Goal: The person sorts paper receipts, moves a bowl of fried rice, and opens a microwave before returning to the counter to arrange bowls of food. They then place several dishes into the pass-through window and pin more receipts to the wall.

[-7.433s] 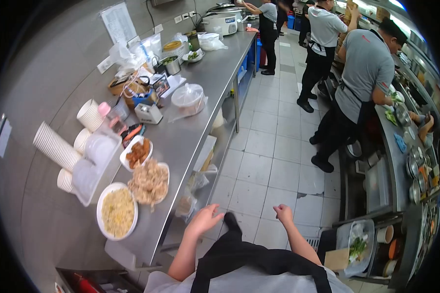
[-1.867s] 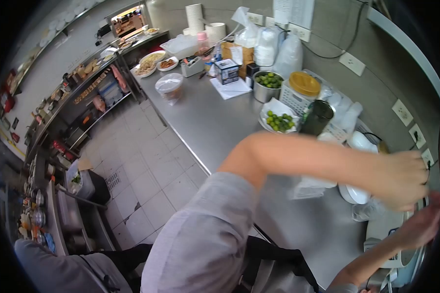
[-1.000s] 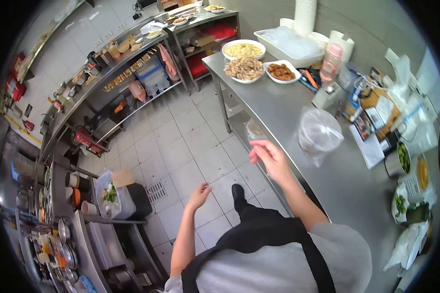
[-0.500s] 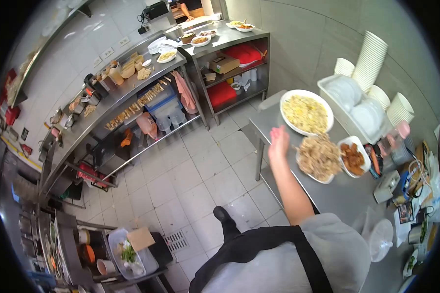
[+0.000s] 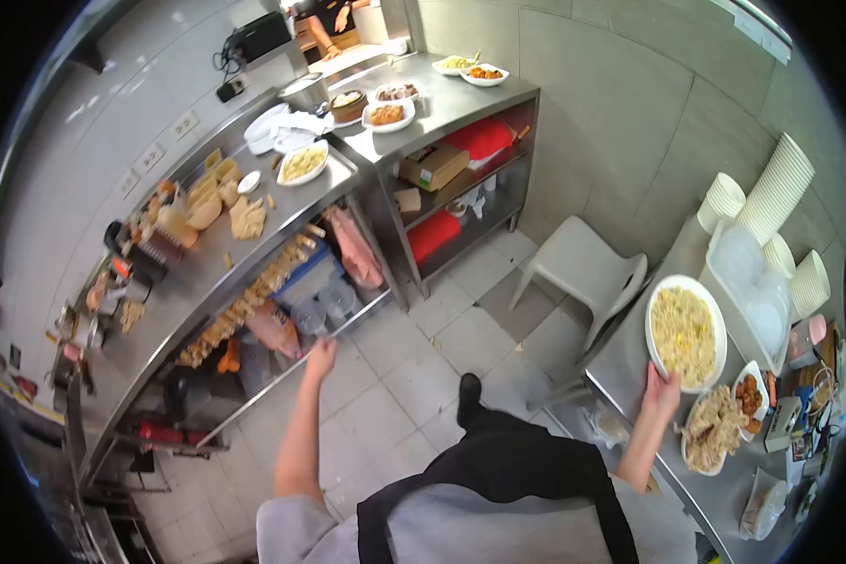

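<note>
My right hand (image 5: 661, 390) is closed on the near rim of a white oval bowl (image 5: 686, 334) of yellow fried rice, at the steel table's edge. Just below that bowl stand a dish heaped with pale shredded food (image 5: 714, 428) and a smaller white dish of reddish-brown pieces (image 5: 750, 395). My left hand (image 5: 320, 357) is in front of the left counter's lower rail, fingers curled together, with nothing visible in them.
Filled dishes stand on the back counter (image 5: 442, 99), and one rice dish (image 5: 303, 164) on the left counter. A grey plastic chair (image 5: 583, 268) is beside the right table. Stacked cups (image 5: 775, 188) rise near the wall. Another person's arm (image 5: 327, 42) shows beyond the hatch.
The view has shifted, and the chair now shows. My right hand, open beside the table before, now grips the rice bowl. My left hand has come into view.
</note>
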Motion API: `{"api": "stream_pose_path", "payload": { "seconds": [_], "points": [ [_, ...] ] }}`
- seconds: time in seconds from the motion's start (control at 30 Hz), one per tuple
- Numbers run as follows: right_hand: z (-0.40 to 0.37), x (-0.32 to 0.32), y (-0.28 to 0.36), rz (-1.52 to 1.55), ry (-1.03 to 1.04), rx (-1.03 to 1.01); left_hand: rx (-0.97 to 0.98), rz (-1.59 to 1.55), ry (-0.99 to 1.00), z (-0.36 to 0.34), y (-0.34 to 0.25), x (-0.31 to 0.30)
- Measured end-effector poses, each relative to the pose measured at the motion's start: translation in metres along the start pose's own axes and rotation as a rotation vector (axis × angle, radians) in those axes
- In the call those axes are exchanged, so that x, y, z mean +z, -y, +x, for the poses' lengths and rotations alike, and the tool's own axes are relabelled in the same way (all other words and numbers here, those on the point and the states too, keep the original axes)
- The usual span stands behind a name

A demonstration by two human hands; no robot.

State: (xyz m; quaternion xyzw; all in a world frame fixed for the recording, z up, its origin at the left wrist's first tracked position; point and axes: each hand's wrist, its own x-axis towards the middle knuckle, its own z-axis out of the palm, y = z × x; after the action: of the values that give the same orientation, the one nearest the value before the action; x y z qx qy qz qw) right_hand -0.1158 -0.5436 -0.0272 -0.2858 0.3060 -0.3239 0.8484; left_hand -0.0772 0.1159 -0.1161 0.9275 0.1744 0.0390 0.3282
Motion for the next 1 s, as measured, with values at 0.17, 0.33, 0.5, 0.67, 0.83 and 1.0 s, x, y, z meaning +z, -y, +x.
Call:
{"api": "stream_pose_path", "payload": {
  "seconds": [0.17,0.33,0.5,0.67,0.83,1.0],
  "points": [
    [-0.035,0.0,-0.012,-0.109,-0.092,-0.142,0.195,-0.479,0.283,0.128,-0.168,-0.039],
    [-0.098,0.103,-0.036,-0.301,-0.205,-0.19,0.226,-0.612,0.561,0.202,-0.239,-0.09],
    [-0.08,0.219,-0.093,-0.314,-0.027,-0.091,0.364,-0.631,0.518,0.318,-0.278,-0.131],
    [-0.041,0.342,-0.185,-0.312,0.068,0.059,0.522,-0.376,0.292,0.445,-0.315,-0.159],
    [-0.004,0.452,-0.244,-0.374,0.213,0.184,0.695,-0.049,0.144,0.585,-0.343,-0.168],
    [0.061,0.551,-0.275,-0.406,0.281,0.268,0.636,0.304,0.116,0.772,-0.362,-0.119]
  ]
}}
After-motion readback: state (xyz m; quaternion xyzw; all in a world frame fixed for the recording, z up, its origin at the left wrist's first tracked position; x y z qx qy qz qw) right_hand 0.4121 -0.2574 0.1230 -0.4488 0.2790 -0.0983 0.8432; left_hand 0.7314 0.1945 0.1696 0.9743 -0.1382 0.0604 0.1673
